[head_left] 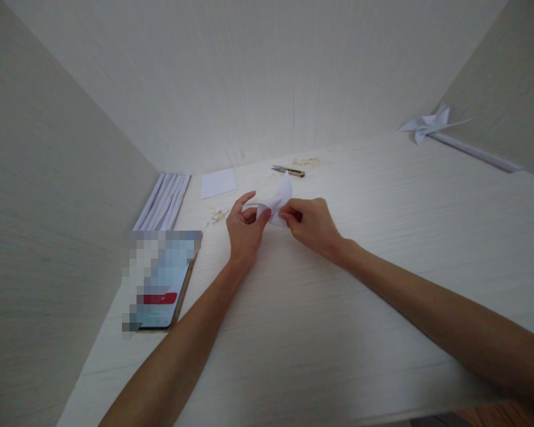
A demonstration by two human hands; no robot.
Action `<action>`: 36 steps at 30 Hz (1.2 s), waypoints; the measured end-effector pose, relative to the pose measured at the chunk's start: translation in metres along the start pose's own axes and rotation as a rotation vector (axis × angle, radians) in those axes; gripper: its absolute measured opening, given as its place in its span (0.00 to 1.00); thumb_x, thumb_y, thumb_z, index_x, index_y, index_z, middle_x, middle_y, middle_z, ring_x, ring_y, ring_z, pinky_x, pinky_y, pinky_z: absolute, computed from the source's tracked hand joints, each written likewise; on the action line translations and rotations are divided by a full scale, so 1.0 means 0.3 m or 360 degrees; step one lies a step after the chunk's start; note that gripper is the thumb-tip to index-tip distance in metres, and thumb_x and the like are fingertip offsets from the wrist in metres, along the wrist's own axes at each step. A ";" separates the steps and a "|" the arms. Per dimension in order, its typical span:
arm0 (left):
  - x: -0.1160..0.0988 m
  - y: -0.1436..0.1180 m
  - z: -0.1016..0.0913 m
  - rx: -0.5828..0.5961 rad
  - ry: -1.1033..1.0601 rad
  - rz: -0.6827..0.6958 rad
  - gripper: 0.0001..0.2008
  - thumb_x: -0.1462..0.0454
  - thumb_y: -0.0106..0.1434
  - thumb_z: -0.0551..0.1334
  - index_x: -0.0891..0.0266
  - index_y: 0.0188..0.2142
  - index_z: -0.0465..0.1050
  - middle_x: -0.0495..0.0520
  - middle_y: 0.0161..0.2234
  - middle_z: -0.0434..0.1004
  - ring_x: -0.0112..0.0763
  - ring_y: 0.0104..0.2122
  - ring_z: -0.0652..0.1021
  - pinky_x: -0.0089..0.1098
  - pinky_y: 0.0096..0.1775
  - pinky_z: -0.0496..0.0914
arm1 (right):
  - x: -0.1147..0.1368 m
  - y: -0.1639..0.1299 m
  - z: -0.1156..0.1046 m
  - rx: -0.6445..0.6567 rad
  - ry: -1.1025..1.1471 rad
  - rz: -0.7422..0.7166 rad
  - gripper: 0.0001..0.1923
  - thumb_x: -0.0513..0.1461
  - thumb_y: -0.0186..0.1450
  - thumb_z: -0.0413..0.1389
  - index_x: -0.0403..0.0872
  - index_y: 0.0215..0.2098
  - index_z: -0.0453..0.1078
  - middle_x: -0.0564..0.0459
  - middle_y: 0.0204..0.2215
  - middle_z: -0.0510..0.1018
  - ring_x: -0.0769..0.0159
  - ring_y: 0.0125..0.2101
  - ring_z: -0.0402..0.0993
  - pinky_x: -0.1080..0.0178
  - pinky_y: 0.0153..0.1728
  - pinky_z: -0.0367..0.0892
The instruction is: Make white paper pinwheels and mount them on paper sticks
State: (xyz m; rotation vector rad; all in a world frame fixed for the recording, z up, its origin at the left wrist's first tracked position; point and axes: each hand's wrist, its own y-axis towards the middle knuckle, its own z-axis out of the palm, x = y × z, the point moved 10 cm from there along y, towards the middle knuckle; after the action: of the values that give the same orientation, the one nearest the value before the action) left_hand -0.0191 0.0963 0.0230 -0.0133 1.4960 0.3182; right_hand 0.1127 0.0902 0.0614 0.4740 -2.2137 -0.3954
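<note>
Both hands met over the middle of the bench (338,308), and between them sat a small piece of white paper (281,198), folded and curling upward. The left hand (245,228) had its grip pinching the paper's left edge, thumb raised and fingers curled beneath, seemingly to steady the piece. The right hand (310,224) pressed its grip together on the paper's right side, fingertips tucked in tight, as if working a flap toward the centre. One pointed corner of the paper stood up on the far side of the hands, held clear of the surface so it could be shaped in the air.

Just left of the left hand lay a little scatter of pale sticks (217,216), within easy reach. Farther back rested a flat white paper square (218,182), and beyond the hands a small pair of snips (288,171) next to some light scraps (306,161). At the far left, a bundle of rolled white paper rods (164,201) leaned along the wall, with a phone (160,281) lying nearer, its screen lit. Far right, a finished paper pinwheel (427,124) on its stick lay against the corner.

The bench was pale, wood-grained and matte, boxed in by plain light walls on the left, far and right sides.
</note>
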 end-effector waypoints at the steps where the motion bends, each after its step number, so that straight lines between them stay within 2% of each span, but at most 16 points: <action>1: -0.003 0.000 -0.001 -0.0006 -0.0005 0.0008 0.25 0.67 0.43 0.63 0.64 0.43 0.64 0.46 0.21 0.73 0.22 0.20 0.71 0.24 0.24 0.63 | -0.033 0.002 0.014 0.0020 0.0230 0.0196 0.07 0.33 0.52 0.51 0.43 0.17 0.66 0.54 0.14 0.71 0.73 0.16 0.63 0.68 0.20 0.56; 4: -0.011 0.001 -0.002 -0.0014 0.0001 0.0040 0.25 0.67 0.44 0.63 0.64 0.44 0.63 0.46 0.21 0.73 0.22 0.20 0.71 0.24 0.24 0.63 | -0.113 -0.020 0.100 0.0173 0.0931 0.0762 0.08 0.33 0.51 0.52 0.43 0.15 0.63 0.56 0.11 0.67 0.76 0.12 0.59 0.70 0.16 0.55; 6: -0.011 0.002 -0.002 -0.0017 0.0016 0.0057 0.24 0.67 0.44 0.63 0.64 0.43 0.64 0.46 0.20 0.73 0.21 0.19 0.70 0.24 0.24 0.63 | -0.131 -0.033 0.132 0.0217 0.1148 0.0917 0.09 0.33 0.51 0.52 0.43 0.14 0.61 0.56 0.11 0.66 0.77 0.11 0.57 0.70 0.15 0.54; 8: -0.007 0.003 -0.002 -0.0018 0.0020 0.0057 0.24 0.67 0.44 0.63 0.64 0.44 0.64 0.45 0.20 0.72 0.21 0.19 0.70 0.24 0.24 0.62 | -0.122 -0.023 0.107 0.0161 0.1011 0.0774 0.08 0.33 0.51 0.52 0.43 0.15 0.62 0.55 0.11 0.67 0.76 0.12 0.57 0.70 0.15 0.54; 11: 0.001 0.004 -0.003 -0.0020 -0.0002 0.0039 0.25 0.66 0.43 0.64 0.64 0.44 0.63 0.45 0.20 0.72 0.22 0.19 0.70 0.24 0.24 0.62 | -0.030 -0.005 0.029 0.0044 0.0253 0.0179 0.07 0.33 0.53 0.50 0.43 0.18 0.65 0.53 0.15 0.71 0.72 0.17 0.63 0.68 0.19 0.55; 13: 0.005 0.004 -0.003 -0.0018 0.0009 0.0027 0.26 0.66 0.43 0.64 0.64 0.44 0.64 0.45 0.20 0.72 0.22 0.19 0.70 0.24 0.24 0.62 | 0.041 -0.016 0.032 0.0100 -0.0227 -0.0169 0.08 0.30 0.53 0.48 0.43 0.20 0.66 0.50 0.18 0.73 0.69 0.20 0.65 0.67 0.22 0.55; 15: 0.006 0.003 -0.003 -0.0015 0.0029 0.0026 0.26 0.66 0.43 0.64 0.64 0.44 0.64 0.44 0.19 0.71 0.21 0.19 0.70 0.24 0.24 0.62 | 0.065 -0.023 0.045 0.0159 -0.0422 -0.0279 0.09 0.29 0.52 0.47 0.43 0.20 0.66 0.49 0.18 0.73 0.68 0.21 0.66 0.66 0.22 0.55; 17: 0.003 0.003 -0.006 -0.0024 0.0045 0.0040 0.26 0.66 0.43 0.63 0.64 0.44 0.64 0.44 0.19 0.71 0.21 0.18 0.69 0.24 0.23 0.61 | 0.041 -0.011 0.030 0.0090 -0.0296 -0.0127 0.08 0.30 0.52 0.48 0.43 0.19 0.66 0.50 0.17 0.73 0.69 0.20 0.66 0.66 0.22 0.55; 19: -0.006 0.002 -0.009 -0.0035 0.0071 0.0077 0.25 0.66 0.44 0.63 0.64 0.45 0.63 0.45 0.19 0.71 0.21 0.18 0.69 0.24 0.23 0.61 | -0.025 0.001 0.027 0.0037 0.0131 0.0217 0.07 0.31 0.52 0.50 0.42 0.18 0.65 0.52 0.15 0.71 0.72 0.17 0.64 0.68 0.21 0.56; 22: -0.023 -0.002 -0.009 -0.0043 0.0122 0.0131 0.25 0.66 0.44 0.63 0.65 0.45 0.63 0.45 0.20 0.72 0.21 0.19 0.70 0.24 0.24 0.62 | -0.123 -0.018 0.105 0.0140 0.0953 0.0812 0.08 0.32 0.51 0.51 0.43 0.14 0.62 0.55 0.11 0.67 0.76 0.12 0.58 0.70 0.16 0.55; 24: -0.033 -0.005 -0.006 -0.0041 0.0150 0.0155 0.25 0.66 0.45 0.63 0.65 0.45 0.63 0.46 0.21 0.72 0.22 0.21 0.71 0.25 0.25 0.63 | -0.143 -0.037 0.144 0.0202 0.1237 0.1023 0.09 0.31 0.51 0.51 0.43 0.14 0.61 0.56 0.11 0.66 0.78 0.11 0.56 0.71 0.14 0.53; 26: -0.038 -0.007 -0.005 -0.0045 0.0177 0.0173 0.25 0.66 0.46 0.62 0.65 0.45 0.63 0.46 0.21 0.73 0.22 0.21 0.71 0.25 0.26 0.64 | -0.141 -0.033 0.132 0.0183 0.1163 0.0952 0.09 0.32 0.51 0.52 0.43 0.15 0.61 0.56 0.11 0.66 0.77 0.12 0.57 0.70 0.15 0.54; 29: -0.038 -0.008 -0.007 -0.0052 0.0198 0.0192 0.25 0.66 0.46 0.62 0.65 0.46 0.63 0.46 0.21 0.72 0.22 0.20 0.71 0.24 0.25 0.64 | -0.077 -0.007 0.051 0.0035 0.0498 0.0413 0.07 0.33 0.53 0.51 0.43 0.18 0.64 0.53 0.14 0.70 0.73 0.16 0.64 0.68 0.20 0.57; 32: -0.035 -0.008 -0.004 -0.0033 0.0181 0.0204 0.25 0.66 0.47 0.62 0.65 0.46 0.63 0.46 0.21 0.72 0.22 0.21 0.71 0.24 0.26 0.64 | 0.010 -0.013 0.023 -0.0046 -0.0080 -0.0057 0.07 0.33 0.54 0.49 0.43 0.20 0.66 0.52 0.17 0.73 0.69 0.20 0.67 0.67 0.24 0.57; 34: -0.034 -0.008 -0.002 -0.0027 0.0166 0.0207 0.25 0.66 0.47 0.62 0.65 0.46 0.63 0.46 0.22 0.73 0.22 0.22 0.72 0.25 0.28 0.66 | 0.006 -0.013 0.018 -0.0074 -0.0057 -0.0028 0.07 0.33 0.54 0.49 0.43 0.20 0.66 0.52 0.17 0.72 0.70 0.19 0.67 0.67 0.23 0.57; 36: -0.039 -0.011 0.001 -0.0025 0.0173 0.0224 0.24 0.67 0.48 0.61 0.65 0.46 0.62 0.46 0.23 0.74 0.23 0.23 0.73 0.25 0.29 0.67 | -0.047 -0.007 0.023 -0.0078 0.0275 0.0246 0.07 0.33 0.53 0.51 0.43 0.18 0.65 0.54 0.14 0.71 0.72 0.16 0.65 0.68 0.21 0.57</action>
State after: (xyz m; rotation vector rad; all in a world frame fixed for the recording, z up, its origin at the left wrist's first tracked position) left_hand -0.0185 0.0910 0.0338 0.0633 1.6060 0.4489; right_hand 0.1160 0.0956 0.0471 0.2965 -2.0520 -0.3133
